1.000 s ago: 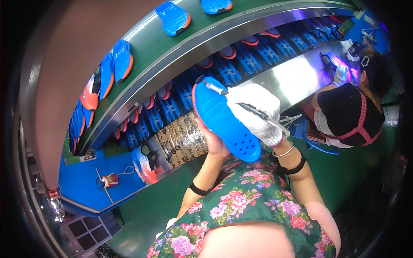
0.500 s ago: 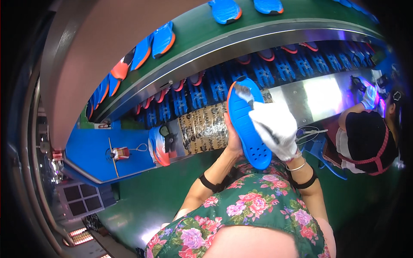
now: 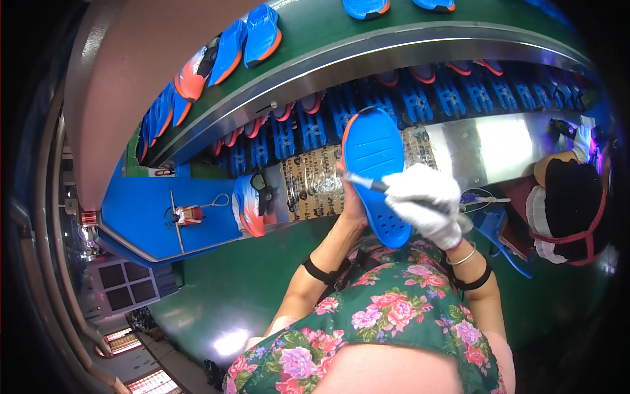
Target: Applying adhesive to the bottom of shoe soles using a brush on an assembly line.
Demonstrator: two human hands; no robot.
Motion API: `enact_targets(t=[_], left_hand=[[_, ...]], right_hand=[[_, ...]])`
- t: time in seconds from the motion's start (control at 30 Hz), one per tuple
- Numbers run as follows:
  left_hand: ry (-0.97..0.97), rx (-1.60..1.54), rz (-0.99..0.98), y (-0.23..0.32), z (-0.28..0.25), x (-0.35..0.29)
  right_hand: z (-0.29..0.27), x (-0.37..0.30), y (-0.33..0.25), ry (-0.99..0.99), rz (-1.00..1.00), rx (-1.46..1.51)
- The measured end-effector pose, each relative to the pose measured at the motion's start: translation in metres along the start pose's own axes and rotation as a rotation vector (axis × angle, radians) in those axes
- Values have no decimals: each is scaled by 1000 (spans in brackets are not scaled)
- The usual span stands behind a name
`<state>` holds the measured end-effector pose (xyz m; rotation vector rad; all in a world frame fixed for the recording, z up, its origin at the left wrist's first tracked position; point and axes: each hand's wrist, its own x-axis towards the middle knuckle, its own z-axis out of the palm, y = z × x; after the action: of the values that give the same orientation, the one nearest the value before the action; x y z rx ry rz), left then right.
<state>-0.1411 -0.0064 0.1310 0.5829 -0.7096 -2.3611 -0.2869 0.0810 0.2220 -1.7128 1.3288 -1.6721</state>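
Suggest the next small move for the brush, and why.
Probably a short, light stroke of the brush along the left edge of the blue shoe sole: its tip lies at or just over that edge, the gloved right hand grips the handle, and the bare left hand supports the sole from that side. Contact is hard to confirm.

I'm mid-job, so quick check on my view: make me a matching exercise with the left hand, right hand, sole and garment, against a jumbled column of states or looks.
Column one:
1. left hand
2. right hand
3. sole
4. garment

Column two:
A. dark green with pink flowers
B. white-gloved, gripping a brush
C. blue, with small holes at the end nearer the wearer
D. bare, holding the sole from its left side

Pairs: 1-D, 2-B, 3-C, 4-A
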Motion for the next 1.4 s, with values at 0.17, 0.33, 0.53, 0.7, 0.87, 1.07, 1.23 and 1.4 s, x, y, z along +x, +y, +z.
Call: enact_targets(t=[0.17,0.33,0.53,0.7,0.87,1.07,1.23,1.4], left_hand=[[27,8,83,9,9,7],[-198,-270,12,17,-7,16],[-310,-283,-13,19,3,25],[-289,-360,15,14,-4,31],[-301,-260,33,14,-8,39],[-311,-322,-14,20,-19,47],[-316,-332,13,20,-11,55],[-304,-410,73,16,-6,54]], right_hand=[[-1,0,-4,127,17,-149],[-2,-9,2,-48,-13,15],[-3,-15,-5,-33,-181,-321],[-3,-25,0,57,100,39],[-6,-30,-5,-6,-130,-271],[-9,-37,5,121,148,97],[0,-51,-3,-26,-164,-319],[-17,-50,7,110,130,40]])
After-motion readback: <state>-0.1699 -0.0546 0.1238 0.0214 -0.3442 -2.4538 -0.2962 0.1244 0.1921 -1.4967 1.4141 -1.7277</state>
